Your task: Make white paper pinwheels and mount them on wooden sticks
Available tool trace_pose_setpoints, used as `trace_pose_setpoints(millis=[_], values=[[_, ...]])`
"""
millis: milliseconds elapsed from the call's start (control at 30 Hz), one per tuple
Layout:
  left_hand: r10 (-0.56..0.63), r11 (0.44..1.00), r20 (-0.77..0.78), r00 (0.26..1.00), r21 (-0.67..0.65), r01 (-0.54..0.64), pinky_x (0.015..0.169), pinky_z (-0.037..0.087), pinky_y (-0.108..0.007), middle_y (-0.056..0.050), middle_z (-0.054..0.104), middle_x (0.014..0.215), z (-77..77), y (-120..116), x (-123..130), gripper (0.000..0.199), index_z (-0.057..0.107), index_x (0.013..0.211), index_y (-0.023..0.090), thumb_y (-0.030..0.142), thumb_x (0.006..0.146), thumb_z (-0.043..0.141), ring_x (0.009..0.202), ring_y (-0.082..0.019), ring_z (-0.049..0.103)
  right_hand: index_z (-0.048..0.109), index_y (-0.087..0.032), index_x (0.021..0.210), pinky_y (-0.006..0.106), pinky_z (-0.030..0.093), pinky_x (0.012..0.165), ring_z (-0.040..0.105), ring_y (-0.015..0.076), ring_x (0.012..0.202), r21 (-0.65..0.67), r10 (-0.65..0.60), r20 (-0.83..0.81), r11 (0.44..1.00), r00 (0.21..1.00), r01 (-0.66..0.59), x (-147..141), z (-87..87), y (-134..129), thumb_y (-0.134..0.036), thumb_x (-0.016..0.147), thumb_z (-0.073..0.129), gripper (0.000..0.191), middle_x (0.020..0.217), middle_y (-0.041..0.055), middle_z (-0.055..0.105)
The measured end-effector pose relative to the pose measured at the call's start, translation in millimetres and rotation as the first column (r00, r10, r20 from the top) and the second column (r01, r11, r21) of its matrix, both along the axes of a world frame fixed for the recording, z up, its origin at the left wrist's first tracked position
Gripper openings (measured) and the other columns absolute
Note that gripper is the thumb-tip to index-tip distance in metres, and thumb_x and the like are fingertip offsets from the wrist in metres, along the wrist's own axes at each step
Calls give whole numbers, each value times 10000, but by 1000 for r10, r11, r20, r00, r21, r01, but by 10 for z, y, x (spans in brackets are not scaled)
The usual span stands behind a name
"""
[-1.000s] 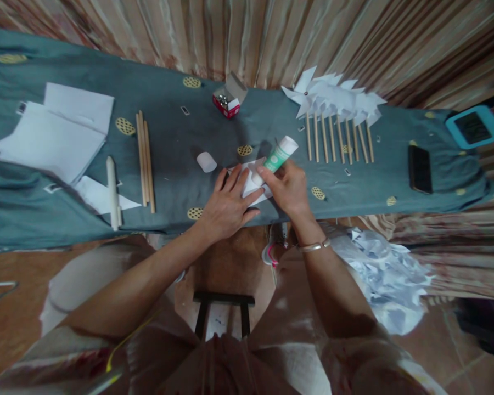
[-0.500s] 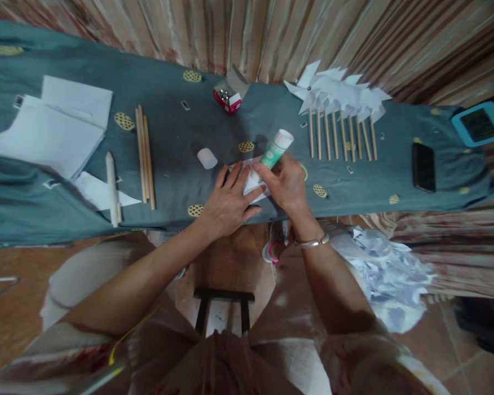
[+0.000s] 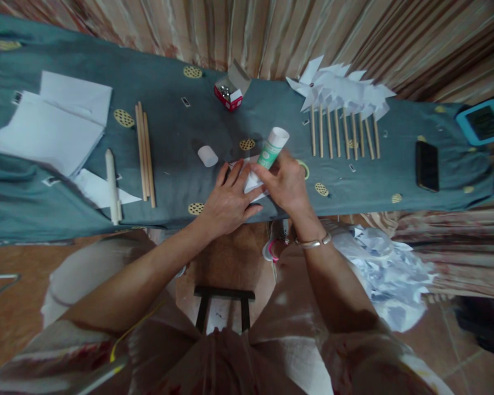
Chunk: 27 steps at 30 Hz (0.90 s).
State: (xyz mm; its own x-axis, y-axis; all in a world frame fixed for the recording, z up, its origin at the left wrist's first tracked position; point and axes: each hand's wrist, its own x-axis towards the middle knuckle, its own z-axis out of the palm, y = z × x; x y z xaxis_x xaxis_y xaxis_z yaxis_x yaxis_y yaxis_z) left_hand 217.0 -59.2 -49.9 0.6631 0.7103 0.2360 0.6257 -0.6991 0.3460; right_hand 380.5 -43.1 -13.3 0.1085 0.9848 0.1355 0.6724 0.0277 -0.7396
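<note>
My left hand [image 3: 229, 204] is steadying paper [image 3: 252, 160] with fingers spread; my right hand [image 3: 288, 184] is pinching a glue stick [image 3: 270, 151], seemingly tip-down.

glue stick [image 3: 269, 154] shifted left, tilted more steeply

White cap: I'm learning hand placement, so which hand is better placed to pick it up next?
Probably the left hand: it's nearer the white cap, though it rests on the paper; the right hand grips the glue stick.
</note>
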Motion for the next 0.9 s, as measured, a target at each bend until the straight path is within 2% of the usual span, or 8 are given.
trace_pose_setpoints(millis=[200,433,700,900], values=[[1,1000,-10,1000,24,-1,1160,197,-647,-140,387,1549,-8,-7,-2,482,546,1357,274,477,921,579,1469,-396,255,564,-236,820,345,446,770,630,237,839,9,10,42,1000,999,-10,4,9,-23,-501,804,704,300,728,19,626],[-19,1000,28,999,4,19,1160,179,-661,-153,370,1562,-22,0,-12,447,597,1304,259,459,905,616,1473,-405,249,592,-202,848,336,439,698,621,214,715,16,16,255,1000,967,-21,-2,36,-40,-544,838,650,346,718,28,633],[-16,999,24,1000,34,15,1151,199,-668,-146,368,1567,-18,-2,-13,427,623,1280,276,473,901,619,1463,-404,276,595,-203,902,321,444,671,636,211,718,75,30,281,996,959,-53,32,-1,-56,-609,863,576,408,758,38,668],[-20,999,31,999,33,19,1144,214,-668,-147,351,1578,-10,-1,-16,444,613,1298,284,478,899,621,1463,-406,273,591,-204,892,330,449,672,626,208,693,42,21,264,999,964,-34,45,2,-74,-619,860,576,416,740,31,657]])
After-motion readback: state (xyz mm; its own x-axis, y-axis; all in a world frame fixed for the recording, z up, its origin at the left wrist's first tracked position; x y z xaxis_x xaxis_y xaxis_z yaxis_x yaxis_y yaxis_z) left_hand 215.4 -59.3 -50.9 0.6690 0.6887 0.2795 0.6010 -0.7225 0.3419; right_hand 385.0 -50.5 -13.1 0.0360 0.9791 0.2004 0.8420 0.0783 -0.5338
